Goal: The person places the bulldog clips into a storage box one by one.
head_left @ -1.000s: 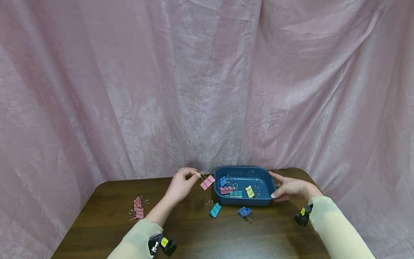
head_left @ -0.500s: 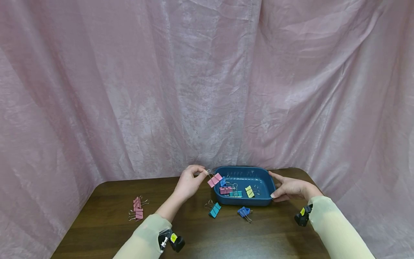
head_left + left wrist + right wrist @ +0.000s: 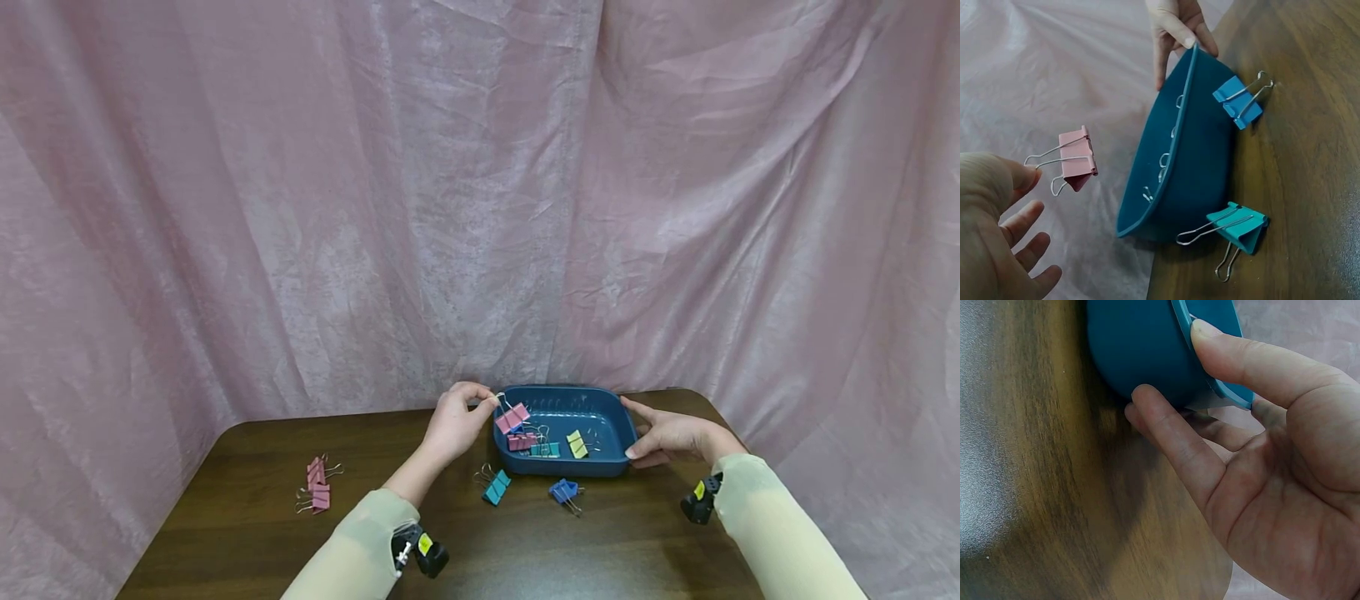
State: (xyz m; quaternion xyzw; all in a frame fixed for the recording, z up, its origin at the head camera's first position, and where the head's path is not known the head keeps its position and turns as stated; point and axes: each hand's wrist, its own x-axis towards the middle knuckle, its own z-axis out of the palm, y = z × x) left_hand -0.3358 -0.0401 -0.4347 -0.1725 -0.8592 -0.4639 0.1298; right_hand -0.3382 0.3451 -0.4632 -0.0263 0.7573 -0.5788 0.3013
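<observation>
My left hand (image 3: pixel 456 423) pinches a pink binder clip (image 3: pixel 513 418) by its wire handle. The clip's body overlaps the left end of the blue plastic tray (image 3: pixel 573 467) in the head view. In the left wrist view the other fingers are spread away from the clip (image 3: pixel 1075 153). At the tray's right end my right hand (image 3: pixel 671 435) grips it, thumb on the rim and fingers against the outer wall, as the right wrist view shows. Inside the tray lie a dark pink clip (image 3: pixel 522 442), a teal clip (image 3: pixel 546 450) and a yellow clip (image 3: pixel 577 445); a blue one is mostly hidden.
In front of the tray, a teal binder clip (image 3: pixel 496 487) and a blue binder clip (image 3: pixel 563 491) lie on the wooden table (image 3: pixel 517 550). Two pink clips (image 3: pixel 318 485) lie at the left. A pink curtain (image 3: pixel 465 208) hangs behind the table.
My left hand has moved right with the pink binder clip, from beside the tray to over its left end. My right hand has stayed on the tray.
</observation>
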